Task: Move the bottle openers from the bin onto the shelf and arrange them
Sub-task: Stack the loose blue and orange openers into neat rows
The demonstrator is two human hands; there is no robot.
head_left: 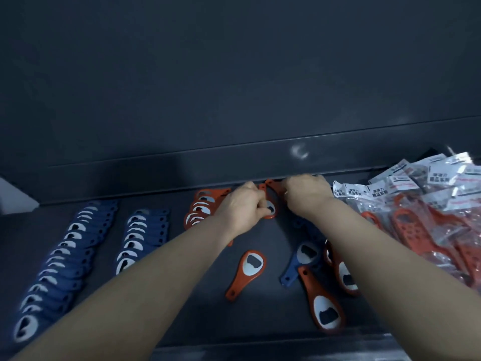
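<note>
On the dark shelf (197, 313) lie two overlapping rows of blue bottle openers (65, 254), (141, 235) and a shorter row of orange openers (200, 208). At the shelf's back, my left hand (244, 204) pinches the head of an orange opener (270, 208). My right hand (304, 194) holds the handle end of an orange opener (273, 186) beside it. Loose openers lie nearer: an orange one (247, 273), a blue one (303, 259), and two more orange ones (324, 306), (343, 274), the last partly under my right forearm. No bin is in view.
A heap of bagged orange openers with white labels (426, 204) fills the right side of the shelf. The shelf's dark back wall (234, 100) rises just behind my hands. The shelf's front lip (260, 346) runs along the bottom.
</note>
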